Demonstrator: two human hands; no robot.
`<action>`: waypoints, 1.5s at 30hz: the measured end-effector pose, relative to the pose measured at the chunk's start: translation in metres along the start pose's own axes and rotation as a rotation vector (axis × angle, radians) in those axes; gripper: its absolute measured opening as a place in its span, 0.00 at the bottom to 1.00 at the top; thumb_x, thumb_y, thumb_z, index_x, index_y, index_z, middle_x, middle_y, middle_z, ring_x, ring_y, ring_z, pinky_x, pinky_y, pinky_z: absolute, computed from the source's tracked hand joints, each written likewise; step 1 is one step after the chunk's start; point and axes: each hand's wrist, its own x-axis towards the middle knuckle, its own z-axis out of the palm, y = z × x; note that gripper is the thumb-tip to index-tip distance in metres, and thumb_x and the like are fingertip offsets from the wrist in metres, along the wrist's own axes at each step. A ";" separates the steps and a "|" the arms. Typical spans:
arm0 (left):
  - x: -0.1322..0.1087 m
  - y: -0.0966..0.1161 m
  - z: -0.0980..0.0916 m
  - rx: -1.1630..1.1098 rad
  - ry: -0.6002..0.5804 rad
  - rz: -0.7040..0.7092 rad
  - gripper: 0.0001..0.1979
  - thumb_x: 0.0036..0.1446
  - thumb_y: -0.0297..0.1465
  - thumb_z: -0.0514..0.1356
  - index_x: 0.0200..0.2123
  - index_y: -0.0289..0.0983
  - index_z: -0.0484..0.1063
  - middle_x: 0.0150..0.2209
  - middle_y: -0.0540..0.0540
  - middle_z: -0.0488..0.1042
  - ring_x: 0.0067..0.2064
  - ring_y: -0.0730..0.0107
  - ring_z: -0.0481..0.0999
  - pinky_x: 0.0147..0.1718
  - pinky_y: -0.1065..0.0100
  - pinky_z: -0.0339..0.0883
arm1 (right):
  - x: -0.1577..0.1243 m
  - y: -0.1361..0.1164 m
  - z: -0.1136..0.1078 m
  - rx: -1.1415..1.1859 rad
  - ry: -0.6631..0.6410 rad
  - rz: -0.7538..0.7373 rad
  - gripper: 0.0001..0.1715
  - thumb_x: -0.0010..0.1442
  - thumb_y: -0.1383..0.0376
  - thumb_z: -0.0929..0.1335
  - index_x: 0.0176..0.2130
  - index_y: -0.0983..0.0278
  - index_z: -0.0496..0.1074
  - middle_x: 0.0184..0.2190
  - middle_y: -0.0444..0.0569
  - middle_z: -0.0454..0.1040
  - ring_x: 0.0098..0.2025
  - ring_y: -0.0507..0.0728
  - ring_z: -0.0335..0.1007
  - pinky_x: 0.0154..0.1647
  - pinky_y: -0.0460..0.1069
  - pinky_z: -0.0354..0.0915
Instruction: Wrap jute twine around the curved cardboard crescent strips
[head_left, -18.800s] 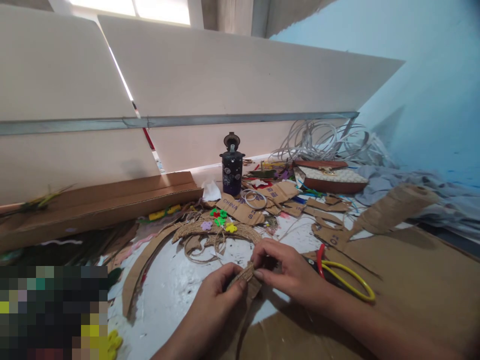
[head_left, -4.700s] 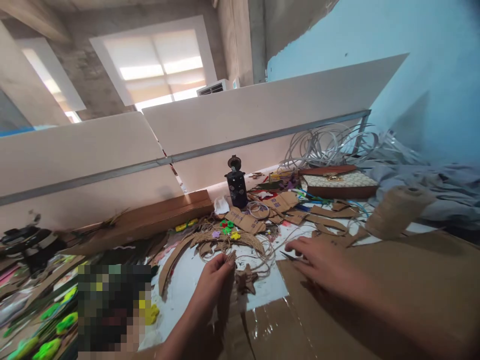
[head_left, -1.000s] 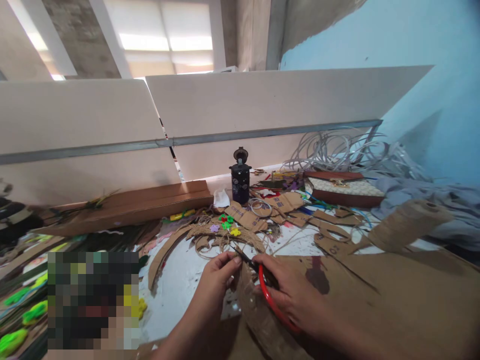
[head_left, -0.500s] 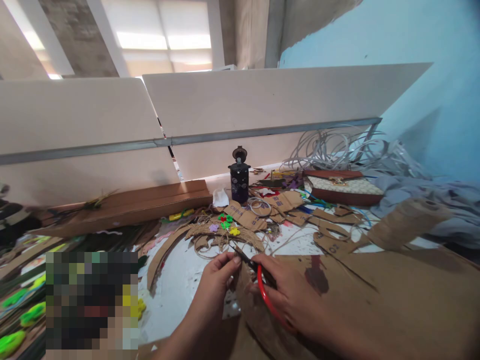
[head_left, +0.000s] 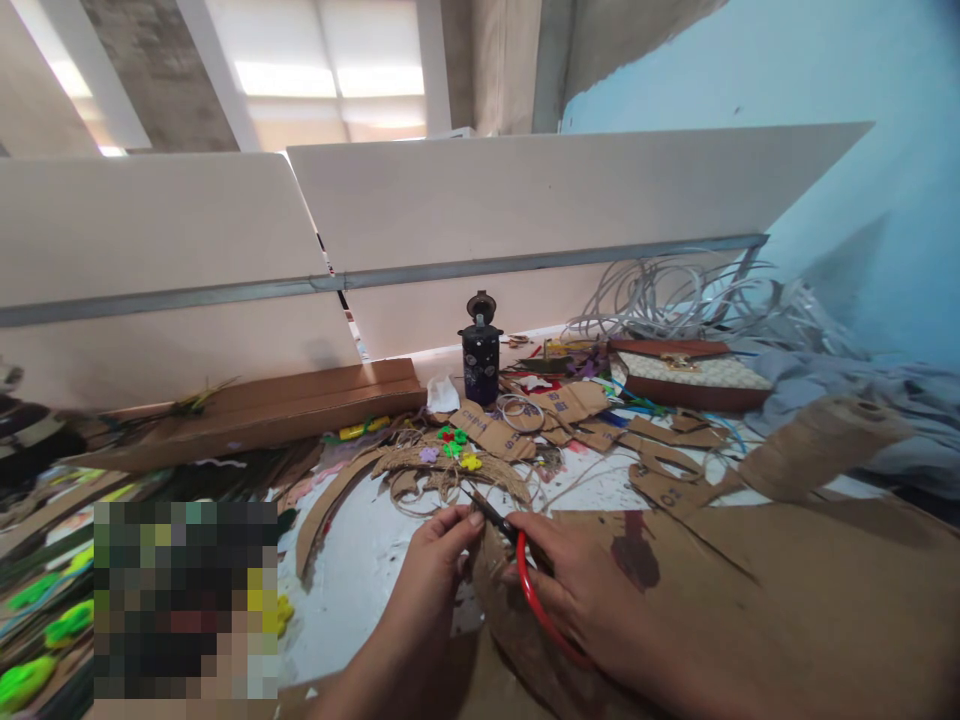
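Observation:
My right hand [head_left: 581,575] is closed around the red handles of a pair of scissors [head_left: 529,590]. Their dark blades point up and left, at the upper end of a curved brown cardboard strip [head_left: 504,630]. With thumb and fingers pinched, my left hand [head_left: 442,550] grips that end of the strip close beside the blades. How far the blades are apart is hard to make out. Just beyond my hands lie curved cardboard pieces [head_left: 330,490], one wrapped in twine, and small green, purple and yellow plastic flowers [head_left: 470,461].
A dark bottle [head_left: 481,365] with its lid up stands behind cardboard scraps [head_left: 491,430]. To the right are a twine spool [head_left: 817,450], a handbag [head_left: 686,375] and coiled pale tubing [head_left: 660,295]. A large cardboard sheet [head_left: 825,590] lies at front right. White panels [head_left: 562,200] close off the back.
The view has shifted very slightly. Both hands, the scissors and the cardboard strip keep nearly the same positions.

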 end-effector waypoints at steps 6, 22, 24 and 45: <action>0.000 -0.003 0.000 -0.028 -0.019 0.020 0.11 0.40 0.30 0.74 0.30 0.35 0.81 0.25 0.49 0.77 0.26 0.71 0.72 0.34 0.68 0.69 | 0.001 0.002 0.001 -0.025 0.003 0.009 0.11 0.69 0.60 0.64 0.49 0.59 0.71 0.49 0.50 0.77 0.49 0.60 0.73 0.47 0.51 0.63; 0.000 -0.005 0.000 -0.041 0.001 -0.011 0.13 0.38 0.32 0.75 0.28 0.35 0.79 0.24 0.49 0.77 0.26 0.69 0.73 0.28 0.69 0.66 | 0.000 0.001 0.002 -0.040 -0.017 0.062 0.09 0.68 0.60 0.64 0.45 0.60 0.70 0.43 0.49 0.78 0.45 0.60 0.74 0.44 0.50 0.63; 0.000 -0.004 0.000 -0.036 0.008 -0.008 0.13 0.38 0.32 0.74 0.29 0.35 0.79 0.25 0.49 0.77 0.26 0.69 0.73 0.29 0.69 0.66 | 0.000 -0.002 0.002 -0.067 -0.011 0.073 0.10 0.68 0.60 0.64 0.47 0.59 0.70 0.43 0.50 0.78 0.45 0.60 0.74 0.44 0.50 0.63; -0.002 -0.012 -0.003 -0.063 -0.046 -0.035 0.12 0.45 0.31 0.71 0.33 0.36 0.75 0.28 0.48 0.78 0.28 0.67 0.75 0.28 0.69 0.63 | 0.003 -0.006 -0.006 -0.066 -0.068 0.026 0.15 0.70 0.59 0.62 0.50 0.61 0.72 0.42 0.52 0.78 0.43 0.60 0.74 0.43 0.49 0.64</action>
